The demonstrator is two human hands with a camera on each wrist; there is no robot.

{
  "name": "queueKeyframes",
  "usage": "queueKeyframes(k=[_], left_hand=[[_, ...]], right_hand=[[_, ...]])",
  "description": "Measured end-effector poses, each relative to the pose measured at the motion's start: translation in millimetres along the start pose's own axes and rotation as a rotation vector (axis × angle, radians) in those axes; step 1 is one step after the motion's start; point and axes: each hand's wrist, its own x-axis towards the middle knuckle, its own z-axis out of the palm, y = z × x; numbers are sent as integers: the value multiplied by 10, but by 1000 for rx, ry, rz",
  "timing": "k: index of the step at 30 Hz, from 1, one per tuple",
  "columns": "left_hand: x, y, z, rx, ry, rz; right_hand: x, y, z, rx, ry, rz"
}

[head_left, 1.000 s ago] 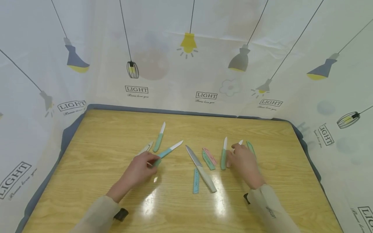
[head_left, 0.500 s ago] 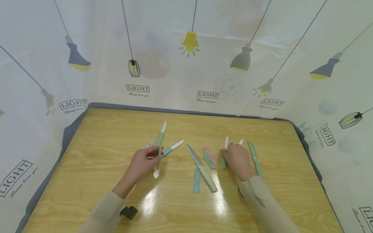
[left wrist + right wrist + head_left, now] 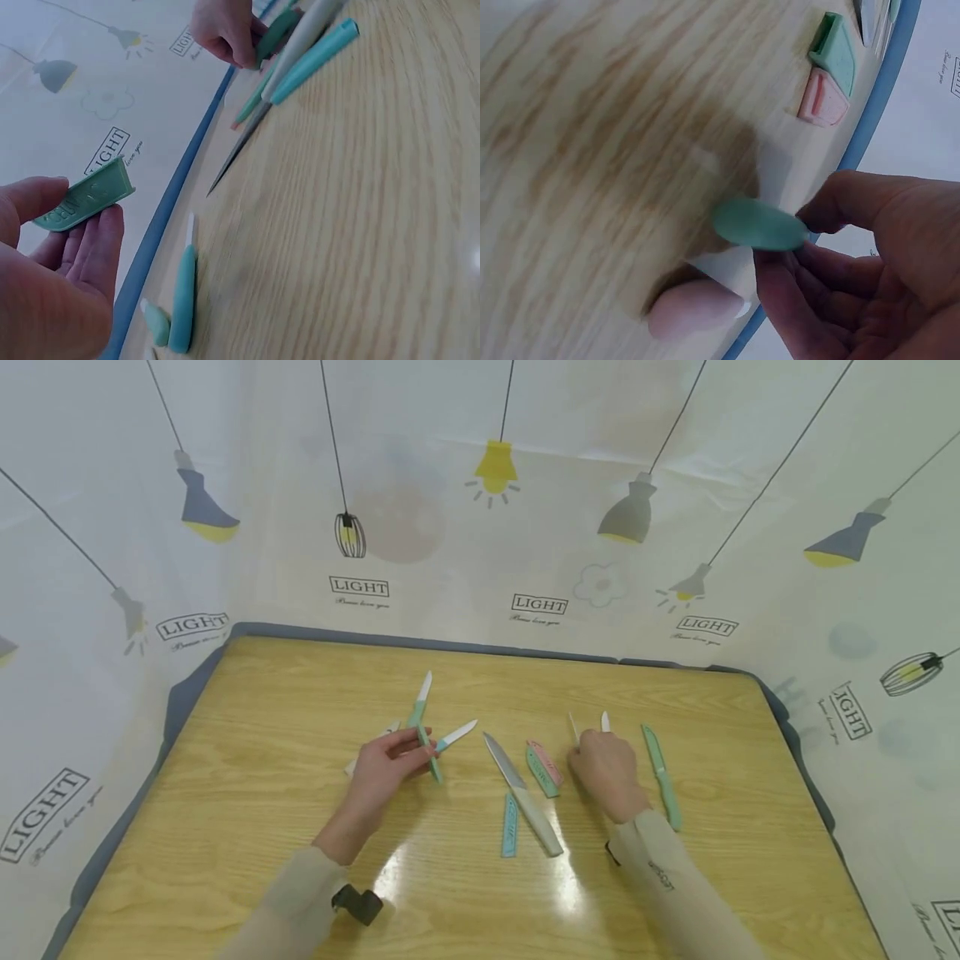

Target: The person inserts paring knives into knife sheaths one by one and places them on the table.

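My left hand [image 3: 382, 772] pinches a green knife sheath [image 3: 90, 196] between thumb and fingers, above the table, its open end outward. Just beyond it lie a green-handled paring knife [image 3: 417, 713] and a blue-handled one [image 3: 184, 300]. A pale piece [image 3: 351, 767] is mostly hidden behind this hand. On the right, my right hand [image 3: 609, 772] pinches the handle of another green-handled paring knife [image 3: 757, 224], blade pointing away. A pink-handled knife [image 3: 696, 309] lies right beside that hand, its handle covered in the head view.
Between the hands lie a large white-handled knife [image 3: 536, 822], a blue sheath [image 3: 509, 827], and a green sheath [image 3: 540, 783] against a pink sheath [image 3: 547, 762]. A green knife in its sheath [image 3: 663, 777] lies far right. Printed cloth [image 3: 450, 568] surrounds the wooden table [image 3: 480, 910].
My left hand has moved right, turning the green sheath. My right hand has shifted left from the pink-handled knife and taken hold of the green-handled knife, whose blade has tilted.
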Motion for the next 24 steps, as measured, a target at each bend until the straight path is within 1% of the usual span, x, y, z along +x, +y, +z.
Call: queueKeyframes(k=[3,5,8,10,14,16,18,22,24], left_hand=[[18,0,57,-62,19,-14],[28,-4,87,-99,30,-16],[35,-10,121,-134,49,-14],[39,-14,138,-148,66,-15],[41,-22,178,-155,93,-19],[42,-27,202,-174,91,-16],[47,-34,228,-200,82,-11],[48,-35,283,-281,54,-7],[44,-32,307,-326,34,-5]], right_hand=[[-21,12,14,3,-8,34],[-49,23,19,12,7,43],[-104,31,8,34,44,26],[-144,30,-10,50,66,11],[-218,9,-72,103,69,8],[-254,-5,-108,128,79,10],[-291,-10,-136,144,99,-6],[-360,-2,-172,177,133,-37],[-391,5,-182,204,140,-36]])
